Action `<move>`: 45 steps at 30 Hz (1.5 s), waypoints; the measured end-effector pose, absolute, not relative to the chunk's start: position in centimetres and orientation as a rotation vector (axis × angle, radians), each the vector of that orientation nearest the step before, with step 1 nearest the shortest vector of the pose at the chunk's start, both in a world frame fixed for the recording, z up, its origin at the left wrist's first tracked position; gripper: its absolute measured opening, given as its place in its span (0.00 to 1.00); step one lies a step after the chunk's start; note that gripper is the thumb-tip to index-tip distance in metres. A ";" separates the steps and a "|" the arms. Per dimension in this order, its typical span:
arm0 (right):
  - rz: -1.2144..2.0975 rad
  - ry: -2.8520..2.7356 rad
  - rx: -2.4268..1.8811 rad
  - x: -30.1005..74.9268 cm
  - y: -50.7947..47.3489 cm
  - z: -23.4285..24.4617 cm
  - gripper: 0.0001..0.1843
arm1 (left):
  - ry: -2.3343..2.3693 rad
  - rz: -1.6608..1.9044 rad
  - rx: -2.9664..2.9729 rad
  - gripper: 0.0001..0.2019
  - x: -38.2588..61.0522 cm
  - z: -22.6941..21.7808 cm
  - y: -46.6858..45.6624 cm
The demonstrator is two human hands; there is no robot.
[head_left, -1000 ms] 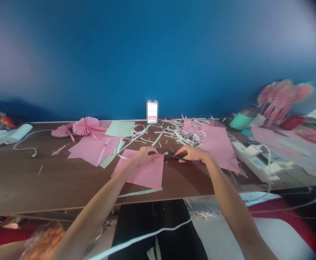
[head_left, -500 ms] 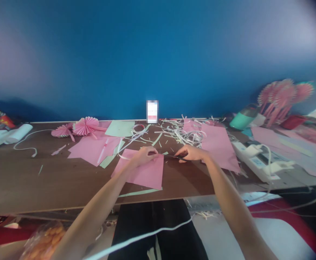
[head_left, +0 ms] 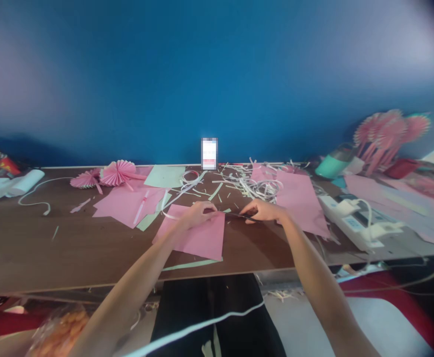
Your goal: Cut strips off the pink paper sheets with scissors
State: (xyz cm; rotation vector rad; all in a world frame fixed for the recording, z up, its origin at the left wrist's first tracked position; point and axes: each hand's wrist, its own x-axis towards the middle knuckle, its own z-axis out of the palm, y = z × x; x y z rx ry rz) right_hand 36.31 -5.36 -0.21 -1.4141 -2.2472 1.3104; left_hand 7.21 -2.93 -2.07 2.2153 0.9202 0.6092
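A square pink paper sheet (head_left: 202,238) lies near the table's front edge. My left hand (head_left: 202,212) is on its upper part, fingers curved and closed on the sheet by its top right corner. Just right of the sheet, my right hand (head_left: 261,210) is closed round a slim dark tool (head_left: 253,218). The tool's thin pale end points left and reaches the sheet's top right corner. Its exact kind is too small to make out. A white strip (head_left: 169,215) curls over the sheet's upper left, and a pale green strip (head_left: 194,264) lies below it.
Paper scraps and a coil of white strips (head_left: 265,188) lie behind my hands. Pleated pink paper fans (head_left: 118,172) are at the left. Further right are another pink sheet (head_left: 300,201), a power strip (head_left: 350,223) and a green cup (head_left: 332,165). A lit phone (head_left: 209,153) stands by the wall.
My hands, the pink sheet and the dark tool stay almost exactly in place. Only a tiny shift of the tool shows at my right fingertips.
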 end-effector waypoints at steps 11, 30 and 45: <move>1.284 -2.256 -1.427 36.4 -5.2 -0.4 0.30 | 0.929 0.605 2.210 0.16 7.3 -1.9 -3.0; 1.305 -2.266 -1.388 36.6 -5.2 -0.6 0.29 | 0.951 0.576 2.186 0.17 7.3 -1.8 -3.0; 1.304 -2.261 -1.391 36.6 -5.2 -0.6 0.29 | 0.955 0.584 2.199 0.18 7.4 -1.7 -3.2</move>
